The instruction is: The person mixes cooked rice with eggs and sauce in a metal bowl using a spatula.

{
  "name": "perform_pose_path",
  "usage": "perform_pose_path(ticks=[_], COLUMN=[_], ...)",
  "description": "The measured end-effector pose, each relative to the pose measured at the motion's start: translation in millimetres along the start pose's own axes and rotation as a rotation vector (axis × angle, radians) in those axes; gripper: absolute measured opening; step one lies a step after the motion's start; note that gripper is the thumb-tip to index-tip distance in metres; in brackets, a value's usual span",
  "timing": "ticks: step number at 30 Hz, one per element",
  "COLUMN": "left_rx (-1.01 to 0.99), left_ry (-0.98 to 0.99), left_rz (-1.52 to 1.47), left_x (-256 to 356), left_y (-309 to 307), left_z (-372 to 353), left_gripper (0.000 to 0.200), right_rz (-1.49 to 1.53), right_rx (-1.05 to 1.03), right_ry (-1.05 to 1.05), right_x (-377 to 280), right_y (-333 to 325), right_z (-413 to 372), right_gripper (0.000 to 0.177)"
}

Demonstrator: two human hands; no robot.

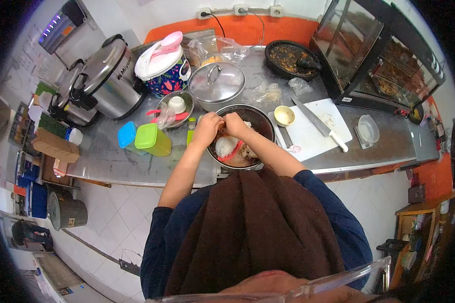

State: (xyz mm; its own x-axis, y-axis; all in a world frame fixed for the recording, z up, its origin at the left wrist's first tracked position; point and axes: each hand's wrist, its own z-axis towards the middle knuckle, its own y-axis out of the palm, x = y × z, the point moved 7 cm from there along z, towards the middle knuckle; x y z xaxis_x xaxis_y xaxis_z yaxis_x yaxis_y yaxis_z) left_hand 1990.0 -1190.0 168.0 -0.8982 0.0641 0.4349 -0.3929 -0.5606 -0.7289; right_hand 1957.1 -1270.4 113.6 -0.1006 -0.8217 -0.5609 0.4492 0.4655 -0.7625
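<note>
My left hand (208,126) and my right hand (236,124) meet above a dark round pan (260,119) on the steel counter (116,161). Both have their fingers pinched together on a small piece of food held between them; what it is stays too small to tell. Inside the pan lie brownish food, a clear plastic bag (225,146) and a red utensil (230,153). My forearms reach forward from dark blue sleeves.
Behind the pan stands a pot with a glass lid (216,83). Left of it are a green box (153,140), a blue box (127,135), a floral rice container (164,65) and a steel cooker (106,76). To the right lie a cutting board (333,129) with a knife (319,124), a small yellow bowl (284,115), a stone mortar (290,58) and a glass display case (374,55).
</note>
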Motion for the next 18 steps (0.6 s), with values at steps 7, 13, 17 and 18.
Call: perform_pose_path(ticks=[7,13,17,18], left_rx=[0.063,0.028,0.053,0.055], left_ry=[-0.096,-0.102,-0.342,-0.346], left_rz=[-0.009,0.014,-0.124,-0.123], left_x=[-1,-3,-7,-2], left_y=[2,-1,-5,-11], left_z=[-6,-2,-6,-6], left_gripper=[0.008,0.01,0.014,0.014], right_rz=[-0.005,0.093,0.058,0.071], right_rx=[-0.123,0.022,-0.073,-0.003], right_ry=[0.007,-0.119,0.022,-0.013], right_x=[8,0,11,10], right_y=[9,-8,-12,-16], right_z=[-2,1,0,-3], right_gripper=[0.017,0.016,0.019,0.019])
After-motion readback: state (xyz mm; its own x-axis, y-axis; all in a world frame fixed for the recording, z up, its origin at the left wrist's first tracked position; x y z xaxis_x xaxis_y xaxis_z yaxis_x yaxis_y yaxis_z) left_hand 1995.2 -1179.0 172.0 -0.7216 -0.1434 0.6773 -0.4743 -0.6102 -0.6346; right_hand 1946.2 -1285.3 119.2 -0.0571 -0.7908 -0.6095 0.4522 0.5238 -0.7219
